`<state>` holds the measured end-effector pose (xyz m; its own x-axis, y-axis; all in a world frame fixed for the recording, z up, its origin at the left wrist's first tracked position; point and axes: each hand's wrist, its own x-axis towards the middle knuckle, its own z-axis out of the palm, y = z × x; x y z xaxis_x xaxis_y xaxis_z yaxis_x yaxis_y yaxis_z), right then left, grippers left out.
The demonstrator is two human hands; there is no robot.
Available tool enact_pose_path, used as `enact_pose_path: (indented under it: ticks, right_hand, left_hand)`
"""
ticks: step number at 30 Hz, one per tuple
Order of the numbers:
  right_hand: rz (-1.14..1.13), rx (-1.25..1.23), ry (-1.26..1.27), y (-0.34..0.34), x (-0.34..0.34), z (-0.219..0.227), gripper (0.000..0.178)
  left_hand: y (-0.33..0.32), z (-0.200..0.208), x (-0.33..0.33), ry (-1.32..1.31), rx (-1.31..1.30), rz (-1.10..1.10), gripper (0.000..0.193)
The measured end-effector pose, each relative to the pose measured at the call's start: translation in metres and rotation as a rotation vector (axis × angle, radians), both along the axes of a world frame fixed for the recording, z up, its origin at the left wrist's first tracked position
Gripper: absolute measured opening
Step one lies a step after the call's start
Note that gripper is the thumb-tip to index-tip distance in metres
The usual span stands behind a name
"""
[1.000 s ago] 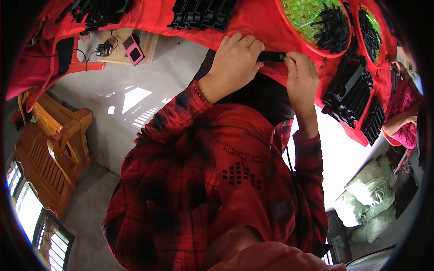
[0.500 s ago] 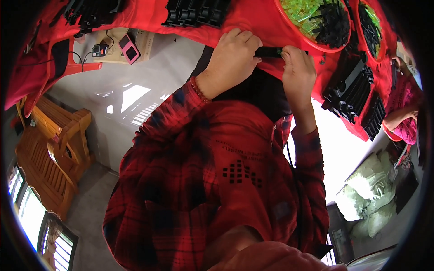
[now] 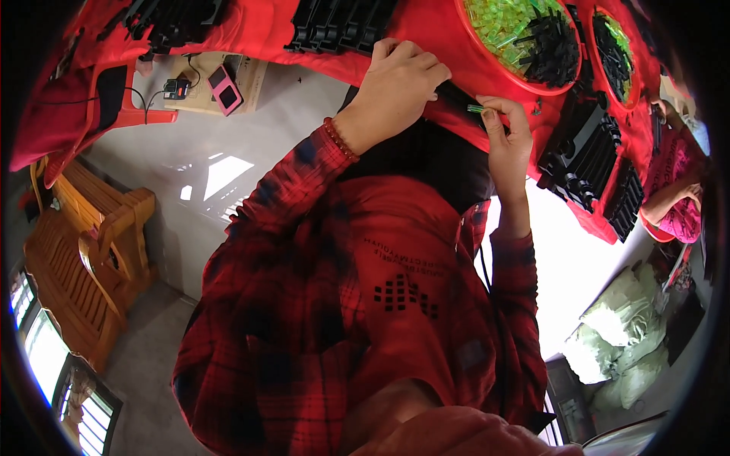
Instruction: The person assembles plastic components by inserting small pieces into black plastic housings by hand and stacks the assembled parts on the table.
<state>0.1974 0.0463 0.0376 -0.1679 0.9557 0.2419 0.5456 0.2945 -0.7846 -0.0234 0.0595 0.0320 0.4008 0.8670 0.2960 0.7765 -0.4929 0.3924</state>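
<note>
My left hand (image 3: 395,93), with a red bead bracelet at its wrist, is closed around a long black plastic piece (image 3: 455,100) at the edge of the red-covered table. Just to the right, my right hand (image 3: 508,137) pinches a small translucent green piece (image 3: 475,109) between thumb and forefinger. The green piece is close to the black one; I cannot tell whether they touch. Beyond my right hand stands a red basin (image 3: 566,90) holding yellow-green translucent pieces (image 3: 494,26) and slim black pieces (image 3: 553,49).
Stacks of black plastic parts (image 3: 342,26) lie on the red cloth (image 3: 262,26), with more black parts (image 3: 582,156) at the right. A second basin (image 3: 637,95) sits near another person's arm (image 3: 673,197). At left are a red plastic chair (image 3: 144,116) and a wooden bench (image 3: 84,273).
My right hand has come away from the black piece's end, and a green piece now shows in its fingertips. My left hand has shifted slightly right. The view has tilted a little.
</note>
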Motion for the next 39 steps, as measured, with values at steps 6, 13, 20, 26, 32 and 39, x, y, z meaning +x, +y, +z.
enact_pose_path:
  ticks: [6, 13, 20, 26, 32, 39]
  right_hand:
    - [-0.049, -0.145, 0.207, -0.003, 0.0, -0.013, 0.009]
    - [-0.105, -0.21, 0.311, -0.011, -0.001, -0.016, 0.013]
    - [-0.082, -0.199, 0.261, -0.034, -0.007, -0.006, 0.011]
    - [-0.108, -0.065, 0.117, -0.031, -0.005, -0.003, 0.01]
    - [0.004, 0.264, -0.148, 0.004, -0.014, 0.011, 0.013]
    - [0.153, 0.36, -0.296, 0.031, -0.039, 0.001, 0.013]
  left_hand:
    - [-0.022, 0.001, 0.015, -0.263, 0.315, 0.307, 0.032]
    - [-0.064, -0.029, 0.036, -0.941, -1.039, 0.249, 0.023]
    - [-0.056, -0.015, 0.06, -1.572, -1.264, 0.206, 0.032]
    - [-0.068, -0.025, 0.047, -1.404, -1.165, 0.262, 0.039]
    - [-0.079, -0.007, 0.016, -1.023, -0.999, 0.365, 0.05]
    - [-0.075, -0.012, 0.007, -0.889, -0.885, 0.352, 0.062]
